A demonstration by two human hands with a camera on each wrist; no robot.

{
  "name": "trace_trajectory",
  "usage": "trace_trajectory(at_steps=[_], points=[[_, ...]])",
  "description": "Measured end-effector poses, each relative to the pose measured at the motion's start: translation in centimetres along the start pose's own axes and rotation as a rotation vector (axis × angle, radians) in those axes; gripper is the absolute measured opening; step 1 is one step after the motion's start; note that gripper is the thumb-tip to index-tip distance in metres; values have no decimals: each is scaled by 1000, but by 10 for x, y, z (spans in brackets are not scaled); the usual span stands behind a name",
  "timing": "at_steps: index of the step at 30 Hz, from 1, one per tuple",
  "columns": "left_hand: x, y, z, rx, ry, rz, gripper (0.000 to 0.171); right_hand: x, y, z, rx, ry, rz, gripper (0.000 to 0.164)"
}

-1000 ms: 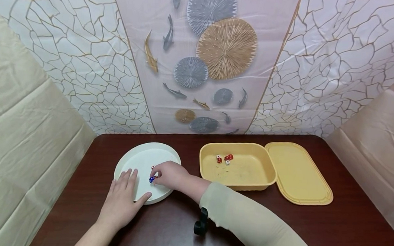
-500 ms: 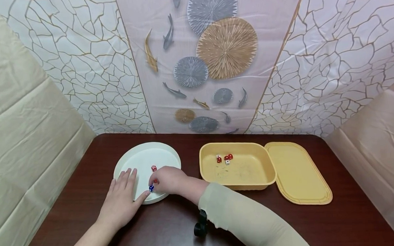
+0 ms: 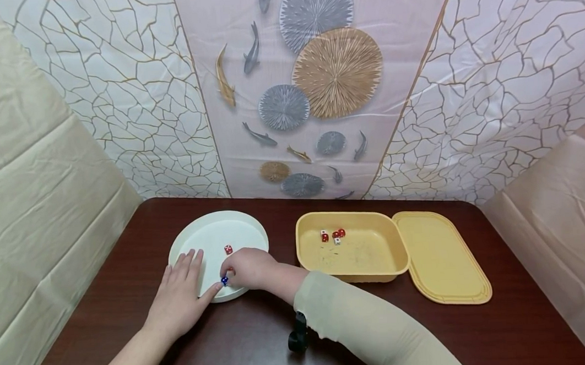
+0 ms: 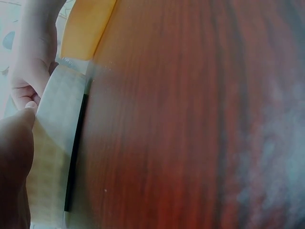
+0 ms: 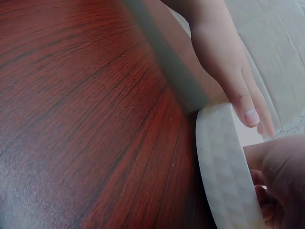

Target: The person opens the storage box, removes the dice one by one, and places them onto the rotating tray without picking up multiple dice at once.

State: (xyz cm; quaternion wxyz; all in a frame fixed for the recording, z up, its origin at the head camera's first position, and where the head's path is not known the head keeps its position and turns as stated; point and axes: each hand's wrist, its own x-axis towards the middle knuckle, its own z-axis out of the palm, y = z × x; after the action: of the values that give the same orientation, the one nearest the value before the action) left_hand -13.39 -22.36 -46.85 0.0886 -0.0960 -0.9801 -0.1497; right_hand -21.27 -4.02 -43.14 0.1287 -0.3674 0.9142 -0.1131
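Observation:
In the head view a round white tray (image 3: 247,226) stands at the left of the table. My left hand (image 3: 176,299) lies with straight, spread fingers over its near-left rim, thumb pointing right. My right hand (image 3: 249,267) is inside the tray, thumb and fingers curled at a blue die (image 3: 224,281) close to the left thumb tip. A bit of red (image 3: 231,270) shows among the right fingers, mostly hidden. Behind that hand lies a red die (image 3: 229,250) with white pips. In the right wrist view the tray wall (image 5: 226,167) covers part of the right hand (image 5: 286,176).
A yellow plastic box (image 3: 375,244) sits right of the tray, with several red dice (image 3: 325,238) and white dice (image 3: 337,241) in it. Its yellow lid (image 3: 445,257) leans against the box's right side. A patterned cloth (image 3: 291,149) hangs behind the dark wooden table (image 3: 251,344).
My right hand has shifted slightly toward the near side of the tray, and the blue die has moved nearer with it. The red die behind is more exposed. The left hand stays put.

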Motion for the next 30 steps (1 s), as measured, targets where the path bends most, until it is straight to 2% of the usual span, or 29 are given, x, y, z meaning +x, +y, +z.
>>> trace_trajectory(at_steps=[6, 11, 20, 30], points=[[1, 0, 1, 4, 1, 3, 88, -2, 0, -2, -3, 9, 2, 17], [0, 0, 0, 1, -1, 2, 88, -4, 3, -6, 36, 28, 11, 18], [-1, 0, 1, 1, -9, -8, 89, -13, 17, -25, 251, 79, 50, 18], [0, 3, -1, -13, -14, -22, 89, -33, 51, -50, 401, 152, 99, 26]])
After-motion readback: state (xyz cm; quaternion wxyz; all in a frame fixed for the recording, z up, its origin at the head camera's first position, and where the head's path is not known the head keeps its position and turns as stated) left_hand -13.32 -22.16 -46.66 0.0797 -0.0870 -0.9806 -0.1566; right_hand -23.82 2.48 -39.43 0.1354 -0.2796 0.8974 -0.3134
